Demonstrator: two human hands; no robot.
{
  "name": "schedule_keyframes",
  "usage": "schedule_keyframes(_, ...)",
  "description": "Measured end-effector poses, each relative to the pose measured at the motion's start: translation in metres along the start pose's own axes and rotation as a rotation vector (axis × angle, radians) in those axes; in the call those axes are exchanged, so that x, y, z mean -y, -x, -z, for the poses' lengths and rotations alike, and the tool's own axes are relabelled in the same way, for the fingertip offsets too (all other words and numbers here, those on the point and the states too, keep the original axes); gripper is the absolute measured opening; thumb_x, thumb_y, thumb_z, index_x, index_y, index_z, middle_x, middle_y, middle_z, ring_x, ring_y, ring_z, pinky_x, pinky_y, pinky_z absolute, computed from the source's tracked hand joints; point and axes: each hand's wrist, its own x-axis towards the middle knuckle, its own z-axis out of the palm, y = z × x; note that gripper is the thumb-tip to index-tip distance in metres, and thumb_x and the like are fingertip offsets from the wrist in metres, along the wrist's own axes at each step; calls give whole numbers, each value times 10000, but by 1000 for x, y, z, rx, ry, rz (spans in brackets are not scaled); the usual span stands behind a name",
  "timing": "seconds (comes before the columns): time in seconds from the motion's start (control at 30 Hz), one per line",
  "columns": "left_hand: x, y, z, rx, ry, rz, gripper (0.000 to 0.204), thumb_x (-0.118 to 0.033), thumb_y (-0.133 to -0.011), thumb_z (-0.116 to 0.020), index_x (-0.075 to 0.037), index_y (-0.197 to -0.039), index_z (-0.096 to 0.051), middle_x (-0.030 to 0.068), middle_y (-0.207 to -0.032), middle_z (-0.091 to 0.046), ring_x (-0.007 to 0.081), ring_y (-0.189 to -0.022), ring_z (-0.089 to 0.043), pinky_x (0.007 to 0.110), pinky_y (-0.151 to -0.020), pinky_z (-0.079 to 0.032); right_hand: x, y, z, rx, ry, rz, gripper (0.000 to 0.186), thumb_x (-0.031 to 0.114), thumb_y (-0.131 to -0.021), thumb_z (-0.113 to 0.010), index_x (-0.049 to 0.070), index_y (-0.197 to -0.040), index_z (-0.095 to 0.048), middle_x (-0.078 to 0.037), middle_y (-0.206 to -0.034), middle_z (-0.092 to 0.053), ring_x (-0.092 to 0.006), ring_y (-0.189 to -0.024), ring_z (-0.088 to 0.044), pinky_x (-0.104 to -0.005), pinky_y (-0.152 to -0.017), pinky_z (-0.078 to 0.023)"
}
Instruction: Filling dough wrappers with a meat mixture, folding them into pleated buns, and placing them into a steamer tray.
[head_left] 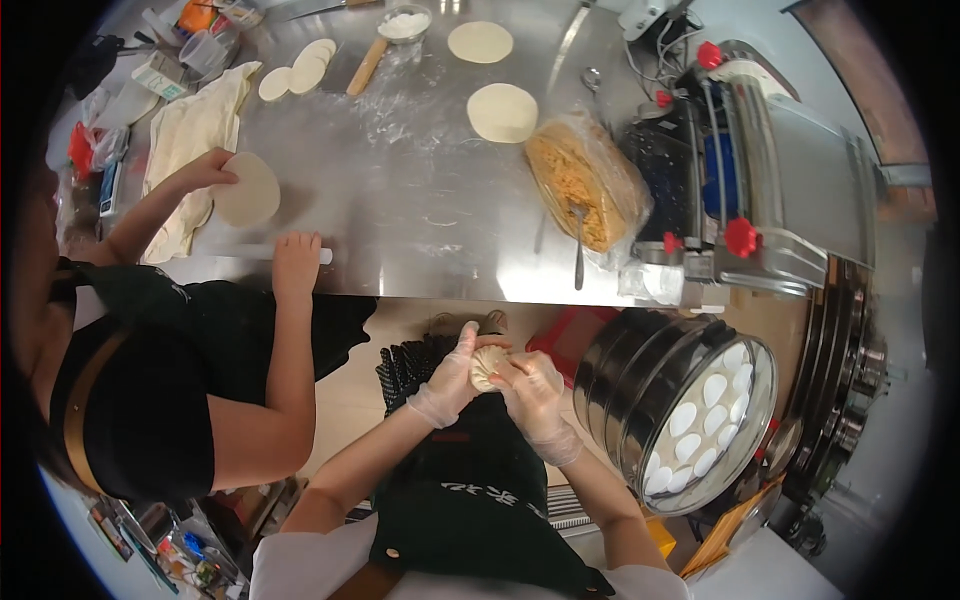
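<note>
A pleated dough bun is held between my two hands, in front of my dark apron and short of the table's near edge. My left hand, in a clear plastic glove, cups the bun from its left side with the thumb pointing up. The fingers of my right hand, gloved likewise, pinch the pleated dough at its right. What is inside the bun does not show. Beyond my hands on the table, a plastic bag of orange-brown filling lies open with a spoon stuck in it. Two dough wrappers lie flat nearby.
At my right stands a stack of round steamers with white paper liners in the top one. A dough roller machine sits at the table's right. On the left a co-worker holds a dough wrapper and a white rolling pin.
</note>
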Motion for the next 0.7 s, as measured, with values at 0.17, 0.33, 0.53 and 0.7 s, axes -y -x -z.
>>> schedule_keyframes(0.17, -44, -25, -35, -66, -195, -291, 763, -629, -950, -305, -19, -1404, -365, 120, -1357, -479, 220, -1256, -473, 382, -1080, -377, -18, -50, -26, 87, -167, -162, 906, 145, -616, -861, 44, -1404, -426, -212, -1348, -482, -372, -1247, -469, -424, -979, -449)
schedule_keyframes(0.33, -59, -83, 2, -178, -655, -631, 978, -713, -897, -316, -34, -1521, 8, 139, -1599, -31, 265, -1475, -54, 405, -1190, -97, -116, -72, -81, 120, -237, -160, 1033, 13, -640, -823, 38, -1487, -232, -223, -1396, -451, -382, -1263, -469, -411, -1029, -429)
schedule_keyframes(0.53, -44, -107, 25, -221, -644, -794, 1021, -745, -879, -296, -20, -1513, 44, 171, -1594, -5, 286, -1474, -19, 419, -1185, -63, -123, -68, -88, 50, -688, -417, 967, 584, -889, -535, -12, -1508, -92, -197, -1573, -152, -345, -1460, -126, -447, -1180, -126)
schedule_keyframes(0.7, -28, -122, 21, -229, -647, -923, 1058, -771, -863, -280, -8, -1506, 75, 199, -1589, 17, 303, -1473, 9, 430, -1181, -35, -83, -100, -93, 9, -697, -691, 1035, 797, -853, -188, 22, -1520, -31, -170, -1588, -99, -298, -1473, -51, -399, -1189, -65)
